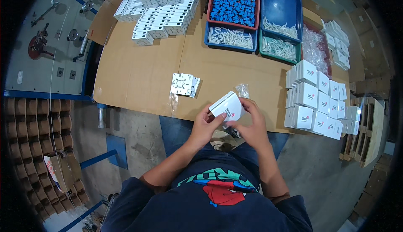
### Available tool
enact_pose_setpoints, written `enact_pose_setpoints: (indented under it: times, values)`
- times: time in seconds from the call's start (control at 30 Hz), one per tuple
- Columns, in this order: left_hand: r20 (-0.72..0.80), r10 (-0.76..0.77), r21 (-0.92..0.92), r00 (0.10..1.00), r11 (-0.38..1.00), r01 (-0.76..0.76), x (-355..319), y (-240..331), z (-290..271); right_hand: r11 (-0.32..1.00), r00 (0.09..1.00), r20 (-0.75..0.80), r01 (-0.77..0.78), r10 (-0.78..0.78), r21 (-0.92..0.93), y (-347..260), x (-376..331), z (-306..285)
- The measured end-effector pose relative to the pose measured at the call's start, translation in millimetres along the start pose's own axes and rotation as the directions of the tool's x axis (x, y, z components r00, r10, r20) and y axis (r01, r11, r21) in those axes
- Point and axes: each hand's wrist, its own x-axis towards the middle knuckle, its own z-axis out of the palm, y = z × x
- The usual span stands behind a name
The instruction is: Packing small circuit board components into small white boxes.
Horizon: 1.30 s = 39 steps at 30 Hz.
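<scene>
Between my two hands, over the table's front edge, is a small white box with a red mark on its face. My left hand is closed on its left side, thumb across the front. With fingers along its right edge and thumb below, my right hand also grips it. Just beyond the right hand lies a small clear plastic bag. A short, fanned pile of white square plates with holes rests on the cardboard to the left.
Cardboard covers the table. White plates are stacked far left. Behind stand a red tray of blue pieces, blue and green trays of white pieces, and clear bags. Finished-looking white boxes are piled at right.
</scene>
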Motion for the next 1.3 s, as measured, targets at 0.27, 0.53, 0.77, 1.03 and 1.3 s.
enact_pose_setpoints:
  times: [0.27, 0.53, 0.77, 1.03, 1.3]
  values:
    - [0.252, -0.052, 0.178, 0.966, 0.984, 0.006, -3.3, 19.4, -4.1, 0.743, 0.935, 0.164, -0.350, 0.315, 0.571, 13.6, 3.2, -5.5]
    - [0.173, 0.064, 0.191, 0.983, 0.977, -0.098, -3.4, 16.4, 6.5, 0.675, 0.929, 0.114, -0.337, 0.353, 0.656, 13.8, -2.6, -1.6]
    - [0.189, 0.048, 0.210, 0.981, 0.974, -0.088, -0.9, 20.5, 11.2, 0.675, 0.936, 0.109, -0.318, 0.334, 0.666, 24.6, -7.6, -2.5]
    - [0.216, -0.012, 0.273, 0.976, 0.961, -0.049, 3.5, 28.8, 10.4, 0.645, 0.926, 0.103, -0.331, 0.364, 0.689, 21.0, -8.4, -2.5]
    - [0.227, -0.009, 0.378, 0.974, 0.922, -0.080, 10.2, 30.0, 15.9, 0.500, 0.899, 0.075, -0.307, 0.432, 0.810, 33.3, -17.6, 5.7]
